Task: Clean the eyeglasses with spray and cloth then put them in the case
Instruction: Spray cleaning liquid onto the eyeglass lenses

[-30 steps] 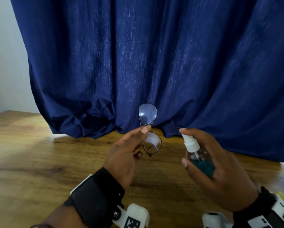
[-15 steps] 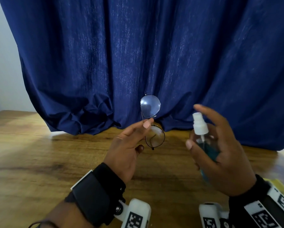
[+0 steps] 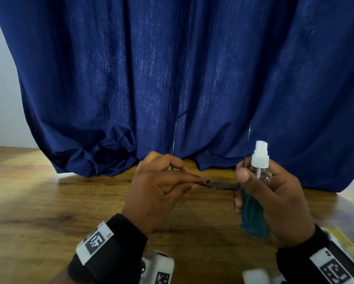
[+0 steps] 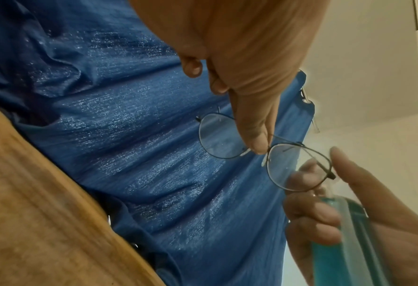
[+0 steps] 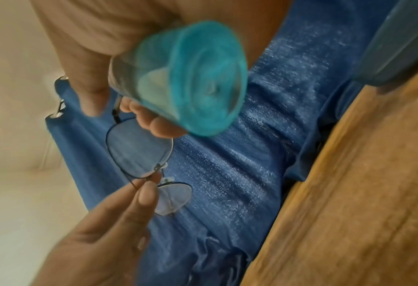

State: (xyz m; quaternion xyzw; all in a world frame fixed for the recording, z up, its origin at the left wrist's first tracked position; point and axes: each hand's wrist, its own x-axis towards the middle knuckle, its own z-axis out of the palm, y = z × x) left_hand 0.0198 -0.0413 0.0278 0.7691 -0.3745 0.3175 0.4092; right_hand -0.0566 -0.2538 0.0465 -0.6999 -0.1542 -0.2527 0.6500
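Note:
Thin round metal eyeglasses (image 3: 221, 184) hang above the table, lenses flat and edge-on in the head view, temples pointing up. My left hand (image 3: 196, 181) pinches them at the bridge; the wrist views show the pinch between the two lenses (image 4: 217, 137) (image 5: 137, 152). My right hand (image 3: 274, 197) grips a clear spray bottle (image 3: 254, 203) of blue liquid, upright, with its white nozzle (image 3: 259, 154) on top. The right thumb sits right by the frame's right hinge. The bottle's round base (image 5: 198, 85) fills the right wrist view.
A dark blue curtain (image 3: 192, 78) hangs behind and bunches on the wooden table (image 3: 49, 201). Something yellow (image 3: 348, 247) lies at the table's right edge behind my right wrist. A blue-grey object (image 5: 398, 38) sits on the table at the right wrist view's top corner.
The glasses turned from upright, lenses facing me, to flat and edge-on. My right hand brought the bottle left, up against the frame's right end, and its forefinger left the nozzle.

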